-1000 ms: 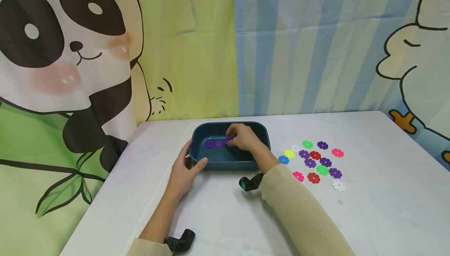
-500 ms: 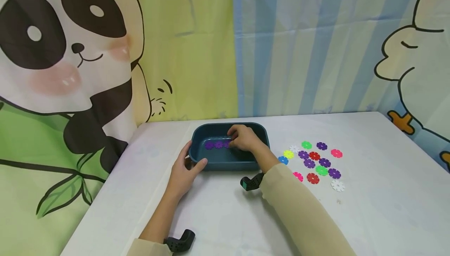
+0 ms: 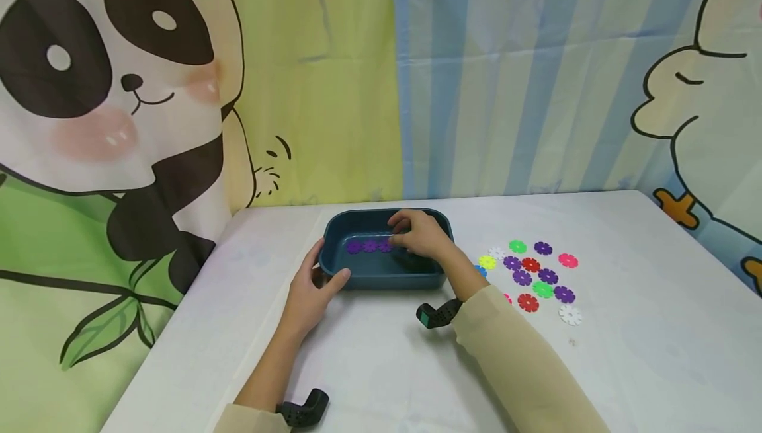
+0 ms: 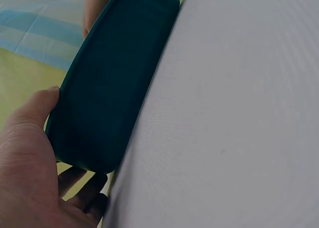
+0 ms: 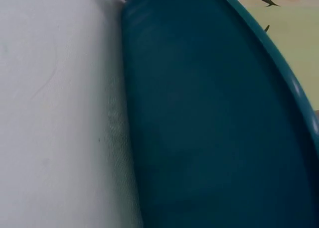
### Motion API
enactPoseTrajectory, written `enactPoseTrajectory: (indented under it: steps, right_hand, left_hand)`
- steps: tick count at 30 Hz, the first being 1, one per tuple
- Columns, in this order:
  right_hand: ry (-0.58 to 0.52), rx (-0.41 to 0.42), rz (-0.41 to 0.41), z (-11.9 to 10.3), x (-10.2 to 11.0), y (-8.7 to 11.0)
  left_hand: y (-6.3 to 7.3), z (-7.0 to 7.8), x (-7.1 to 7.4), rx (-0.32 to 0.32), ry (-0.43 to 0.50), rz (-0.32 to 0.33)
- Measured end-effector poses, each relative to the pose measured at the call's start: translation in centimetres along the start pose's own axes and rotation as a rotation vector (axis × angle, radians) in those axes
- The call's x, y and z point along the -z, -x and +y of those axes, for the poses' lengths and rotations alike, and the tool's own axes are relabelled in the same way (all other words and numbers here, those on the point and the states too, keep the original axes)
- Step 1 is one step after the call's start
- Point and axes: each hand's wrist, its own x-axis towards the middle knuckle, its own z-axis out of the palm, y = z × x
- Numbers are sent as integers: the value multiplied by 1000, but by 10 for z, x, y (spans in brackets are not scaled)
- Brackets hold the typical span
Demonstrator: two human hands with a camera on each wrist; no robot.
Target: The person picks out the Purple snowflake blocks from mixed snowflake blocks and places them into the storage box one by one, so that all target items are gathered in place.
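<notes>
In the head view, a dark teal plastic tray (image 3: 387,281) stands on the white table. My left hand (image 3: 312,294) grips its left end, thumb at the front corner and fingers round the side. The left wrist view shows the thumb (image 4: 42,103) on the rim and fingertips (image 4: 89,190) curled below the end wall. Three purple snowflake discs (image 3: 370,246) lie in a row inside. Over the tray's right half is my right hand (image 3: 419,231), fingers loosely bent beside the rightmost disc, with nothing seen between them. The right wrist view shows mostly the tray's outer wall (image 5: 199,113).
Loose snowflake discs lie on the table to the right: red (image 3: 528,303), green (image 3: 543,289), yellow (image 3: 487,262), white (image 3: 570,314), pink (image 3: 568,260) and several purple ones (image 3: 564,294). The right sleeve (image 3: 524,354) partly covers a few. A printed curtain (image 3: 333,89) hangs behind the table.
My right hand set a third purple disc at the right end of the row, let it go and shifted slightly right. The left hand has kept its hold on the tray.
</notes>
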Motion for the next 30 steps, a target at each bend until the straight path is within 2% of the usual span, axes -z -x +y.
enactPoseTrajectory:
  steps: [8, 21, 30]
  right_hand:
    - [68, 81, 101, -6, 5, 14]
    - [21, 156, 131, -5, 7, 38]
    - [-22, 164, 169, -5, 9, 48]
  left_hand:
    - [0, -1, 1, -2, -10, 5]
    - [-2, -4, 0, 5, -2, 18]
    - [-2, -2, -1, 15, 1, 12]
